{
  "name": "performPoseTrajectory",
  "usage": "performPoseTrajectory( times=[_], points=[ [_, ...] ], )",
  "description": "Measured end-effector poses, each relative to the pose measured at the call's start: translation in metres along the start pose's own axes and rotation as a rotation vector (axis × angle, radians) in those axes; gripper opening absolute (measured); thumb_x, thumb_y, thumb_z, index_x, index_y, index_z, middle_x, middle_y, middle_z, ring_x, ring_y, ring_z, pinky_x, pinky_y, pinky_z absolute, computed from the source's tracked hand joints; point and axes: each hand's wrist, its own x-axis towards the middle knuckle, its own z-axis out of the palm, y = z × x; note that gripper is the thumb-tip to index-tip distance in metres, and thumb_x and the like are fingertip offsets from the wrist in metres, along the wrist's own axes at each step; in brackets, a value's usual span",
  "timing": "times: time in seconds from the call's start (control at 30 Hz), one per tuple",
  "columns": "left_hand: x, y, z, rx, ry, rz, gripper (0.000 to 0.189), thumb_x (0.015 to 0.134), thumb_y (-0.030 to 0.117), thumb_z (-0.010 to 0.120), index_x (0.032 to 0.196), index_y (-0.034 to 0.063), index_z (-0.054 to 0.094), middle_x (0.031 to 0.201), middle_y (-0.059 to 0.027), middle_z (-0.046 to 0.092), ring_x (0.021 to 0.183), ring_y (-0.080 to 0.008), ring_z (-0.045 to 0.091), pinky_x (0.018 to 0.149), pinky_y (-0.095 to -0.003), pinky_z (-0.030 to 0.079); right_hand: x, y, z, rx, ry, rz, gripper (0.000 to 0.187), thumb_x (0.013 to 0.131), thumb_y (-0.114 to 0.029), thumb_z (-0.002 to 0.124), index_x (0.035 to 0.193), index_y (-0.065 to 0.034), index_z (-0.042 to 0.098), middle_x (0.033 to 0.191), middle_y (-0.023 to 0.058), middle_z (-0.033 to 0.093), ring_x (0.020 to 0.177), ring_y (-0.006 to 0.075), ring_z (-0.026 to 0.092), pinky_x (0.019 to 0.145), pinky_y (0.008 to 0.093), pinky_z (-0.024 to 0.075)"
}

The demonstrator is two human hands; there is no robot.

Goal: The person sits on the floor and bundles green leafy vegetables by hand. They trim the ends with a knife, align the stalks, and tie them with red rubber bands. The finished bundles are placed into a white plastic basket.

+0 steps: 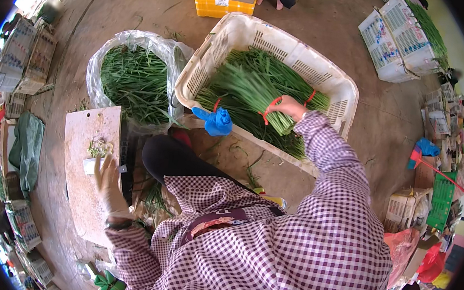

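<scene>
My right hand (289,107) grips a bundle of long green leafy stalks (249,90), which look like garlic chives, at its red tie (273,107). The bundle is over a white plastic crate (329,75), its leafy end blurred. More bundles (264,61) with red ties lie inside the crate. To the left, my left hand (108,182) is above a pale cutting board (82,202), fingers apart. Partly beneath those fingers is a flat metal blade (89,166). Trimmed scraps (99,148) lie just beyond it on the board.
A clear plastic bag (93,75) full of loose green stalks stands left of the crate. Crumpled blue plastic (217,122) hangs at the crate's near rim. Beyond are a yellow box (223,8) topped with cardboard and stacked white crates (394,39). A person's feet (271,1) show at the top.
</scene>
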Motion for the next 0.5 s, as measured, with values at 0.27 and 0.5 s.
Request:
performPoseTrajectory(
  times=[0.27, 0.5],
  points=[
    [-0.032, -0.003, 0.202, 0.975, -0.752, 1.044, 0.104, 0.052, 0.021, 0.088, 0.143, 0.0127, 0.037, 0.147, -0.0177, 0.034, 0.137, -0.0366, 0.032, 0.112, -0.0527, 0.025, -0.106, -0.177, 0.034, 0.477, -0.031, 0.156, 0.039, 0.090, -0.033, 0.064, 0.113, -0.0014, 0.063, 0.090, 0.0046, 0.069, 0.070, 0.0099, 0.065, 0.062, 0.0215, 0.0523],
    [-0.011, 0.005, 0.220, 0.363, -0.580, 1.240, 0.072, 0.066, 0.012, 0.076, 0.132, 0.0089, 0.048, 0.136, -0.0117, 0.049, 0.126, -0.0327, 0.047, 0.108, -0.0561, 0.028, -0.150, -0.212, 0.026, 0.415, -0.142, -0.198, 0.059, 0.098, -0.048, 0.046, 0.129, 0.0010, 0.051, 0.121, 0.0074, 0.060, 0.108, 0.0138, 0.057, 0.092, 0.0293, 0.0436]
  ],
)
